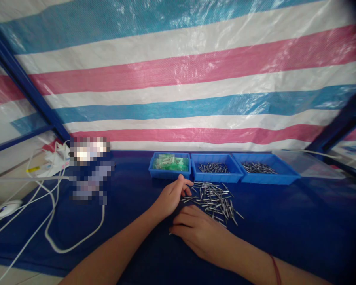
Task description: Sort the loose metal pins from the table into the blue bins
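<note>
A loose pile of thin metal blind rivets (pixel 215 200) lies on the dark blue table top. My left hand (pixel 172 194) is at the pile's left edge, its fingers half bent and apart, with nothing visible in them. Nearer to me, my right hand (pixel 197 231) is closed, knuckles up, along the front left of the pile. A tiny pale tip shows under its fingertips, too small to name. Behind the pile, a blue bin (pixel 216 178) and another blue bin (pixel 268 179) to its right hold similar rivets.
Left of these, a blue bin (pixel 169 174) contains green and clear plastic packets. White cables (pixel 57 249) loop over the table's left side, near a blurred-out patch. A clear plastic sheet (pixel 311 165) lies at the back right. Striped tarpaulin (pixel 178 75) hangs behind the table.
</note>
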Motion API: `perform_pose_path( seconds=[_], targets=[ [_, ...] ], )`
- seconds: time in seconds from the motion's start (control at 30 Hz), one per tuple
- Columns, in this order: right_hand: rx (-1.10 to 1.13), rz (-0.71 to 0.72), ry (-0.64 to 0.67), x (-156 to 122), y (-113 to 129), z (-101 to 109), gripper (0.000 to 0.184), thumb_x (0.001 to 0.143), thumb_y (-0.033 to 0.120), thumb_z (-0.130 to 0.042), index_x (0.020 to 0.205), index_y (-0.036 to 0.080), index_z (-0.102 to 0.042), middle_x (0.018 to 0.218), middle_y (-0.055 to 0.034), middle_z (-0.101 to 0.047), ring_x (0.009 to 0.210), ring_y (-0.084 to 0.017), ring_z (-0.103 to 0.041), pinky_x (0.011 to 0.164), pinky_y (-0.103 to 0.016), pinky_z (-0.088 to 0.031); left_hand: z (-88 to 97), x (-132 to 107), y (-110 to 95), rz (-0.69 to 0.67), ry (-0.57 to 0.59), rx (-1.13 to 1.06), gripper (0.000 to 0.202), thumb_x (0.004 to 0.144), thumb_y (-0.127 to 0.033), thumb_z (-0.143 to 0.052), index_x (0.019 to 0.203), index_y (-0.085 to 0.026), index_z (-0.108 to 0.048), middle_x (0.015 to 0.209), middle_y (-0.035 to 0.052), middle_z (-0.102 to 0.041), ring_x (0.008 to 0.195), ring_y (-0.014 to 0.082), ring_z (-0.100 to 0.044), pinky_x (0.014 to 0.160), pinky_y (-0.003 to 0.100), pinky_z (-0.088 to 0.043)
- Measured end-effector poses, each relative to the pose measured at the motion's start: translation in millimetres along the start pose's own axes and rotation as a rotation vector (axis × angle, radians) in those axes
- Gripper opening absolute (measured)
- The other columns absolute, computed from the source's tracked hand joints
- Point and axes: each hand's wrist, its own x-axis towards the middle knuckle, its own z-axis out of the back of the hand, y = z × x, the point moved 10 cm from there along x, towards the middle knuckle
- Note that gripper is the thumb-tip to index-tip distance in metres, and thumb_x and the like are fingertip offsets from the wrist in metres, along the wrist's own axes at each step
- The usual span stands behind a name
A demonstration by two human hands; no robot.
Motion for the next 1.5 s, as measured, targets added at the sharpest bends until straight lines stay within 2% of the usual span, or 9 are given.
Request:
perform_pose_path(
  seconds=[0.2,0.3,0.4,0.53,0.63,0.8,0.93,1.07,1.5],
  targets=[
    [-0.113,0.05,-0.068,-3,-2,10,0.025,0.091,0.014,-0.043,0.106,0.02,-0.063,0.092,-0.0047,-0.066,0.085,-0.018,-0.058,0.079,-0.033,-0.046,2.6,-1,-4,-0.015,-0.016,-0.002,0.065,0.094,-0.055,-0.016,0.096,-0.013,-0.066,0.076,0.0041,-0.062,0.073,0.0159,-0.055,0.071,0.028,-0.043],
    [-0.06,-0.062,-0.19,-7,-21,36,0.029,0.091,0.012,-0.041,0.111,0.019,-0.061,0.097,-0.0069,-0.066,0.088,-0.018,-0.061,0.076,-0.031,-0.05,3.2,-5,-12,-0.059,-0.023,-0.006,0.058,0.095,-0.051,-0.021,0.095,-0.013,-0.065,0.076,0.0035,-0.062,0.074,0.0155,-0.056,0.071,0.027,-0.043],
    [0.012,-0.168,-0.34,-16,-46,66,0.031,0.091,0.012,-0.041,0.115,0.02,-0.058,0.103,-0.0078,-0.065,0.095,-0.018,-0.061,0.083,-0.031,-0.05,-0.2,-11,-24,-0.129,-0.016,0.036,0.047,0.096,-0.043,-0.027,0.095,-0.014,-0.064,0.084,0.0038,-0.063,0.08,0.0156,-0.057,0.076,0.026,-0.042],
    [0.105,-0.246,-0.429,-25,-69,83,0.024,0.091,0.016,-0.045,0.107,0.022,-0.061,0.098,-0.0059,-0.066,0.092,-0.018,-0.062,0.084,-0.032,-0.05,-10.9,-18,-36,-0.176,0.029,0.133,0.03,0.093,-0.034,-0.041,0.095,-0.014,-0.064,0.085,0.0039,-0.065,0.08,0.0158,-0.059,0.074,0.024,-0.043],
    [0.173,-0.293,-0.474,-29,-78,86,0.019,0.09,0.019,-0.048,0.101,0.021,-0.062,0.098,-0.0054,-0.067,0.091,-0.017,-0.063,0.083,-0.031,-0.05,-12.6,-19,-39,-0.196,0.017,0.189,0.024,0.09,-0.03,-0.046,0.093,-0.015,-0.065,0.084,0.0037,-0.066,0.079,0.0159,-0.059,0.073,0.024,-0.042],
    [0.322,-0.424,-0.586,-37,-94,85,0.026,0.085,0.027,-0.058,0.11,0.022,-0.059,0.096,-0.0049,-0.066,0.078,-0.015,-0.063,0.073,-0.029,-0.052,-12.2,-19,-38,-0.183,-0.011,0.141,0.025,0.09,-0.032,-0.046,0.089,-0.015,-0.065,0.086,0.004,-0.066,0.077,0.0152,-0.058,0.071,0.023,-0.042],
    [0.458,-0.439,-0.577,-37,-100,77,0.013,0.083,0.032,-0.059,0.09,0.02,-0.062,0.086,-0.004,-0.065,0.075,-0.015,-0.061,0.069,-0.028,-0.05,-11.8,-20,-36,-0.153,-0.034,0.07,0.029,0.092,-0.034,-0.043,0.086,-0.014,-0.063,0.084,0.0045,-0.064,0.078,0.0154,-0.057,0.072,0.024,-0.043],
    [0.574,-0.465,-0.6,-39,-104,73,0.014,0.084,0.033,-0.058,0.086,0.02,-0.063,0.083,-0.0035,-0.064,0.073,-0.015,-0.06,0.067,-0.027,-0.049,-12.9,-21,-38,-0.151,-0.034,0.06,0.03,0.091,-0.036,-0.043,0.081,-0.014,-0.062,0.079,0.0034,-0.061,0.076,0.0151,-0.056,0.071,0.024,-0.042],
    [0.546,-0.46,-0.625,-40,-103,81,0.019,0.085,0.036,-0.056,0.081,0.019,-0.062,0.076,-0.0038,-0.063,0.067,-0.015,-0.057,0.062,-0.028,-0.048,-13.2,-21,-40,-0.158,-0.027,0.058,0.03,0.092,-0.037,-0.044,0.083,-0.015,-0.062,0.083,0.0034,-0.062,0.079,0.0153,-0.057,0.072,0.024,-0.042]
  ],
)
